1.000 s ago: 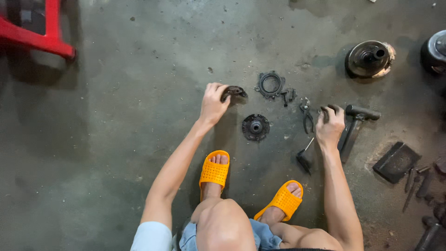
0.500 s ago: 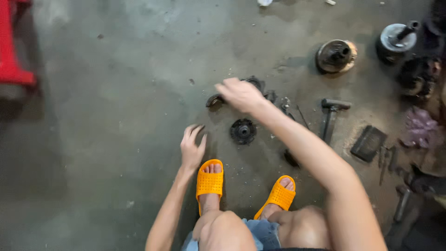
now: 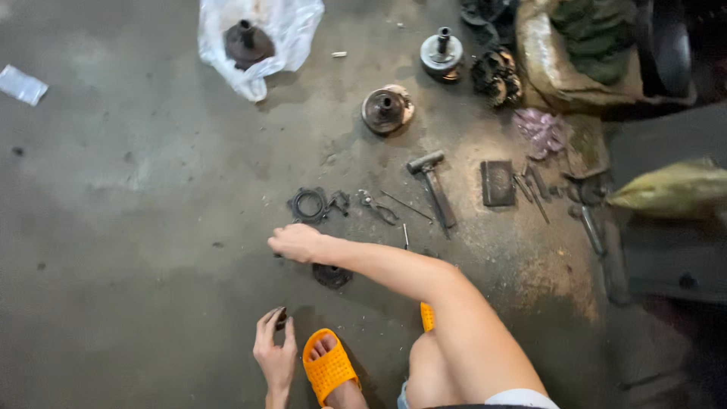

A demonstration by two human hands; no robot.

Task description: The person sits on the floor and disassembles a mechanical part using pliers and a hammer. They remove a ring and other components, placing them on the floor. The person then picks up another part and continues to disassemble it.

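Observation:
My right hand (image 3: 295, 242) reaches across my body to the concrete floor, fingers curled down over a dark curved metal part that it almost wholly hides. Just below my forearm lies a round dark toothed disc (image 3: 332, 276). My left hand (image 3: 274, 354) hovers low beside my orange sandal (image 3: 327, 369) and pinches a small dark piece (image 3: 282, 319) in its fingertips. A black ring-shaped part (image 3: 309, 204) lies a little beyond my right hand.
Pliers (image 3: 379, 206), a hammer (image 3: 433, 189), a flat dark plate (image 3: 497, 182) and thin tools lie to the right. Round metal hubs (image 3: 386, 110) (image 3: 441, 54) sit farther off. A white bag (image 3: 257, 34) holds another hub. Sacks (image 3: 583, 53) crowd the right side.
My view has swung up and right. My right hand has crossed left and come down on the curved part. My left hand has dropped back beside my sandal.

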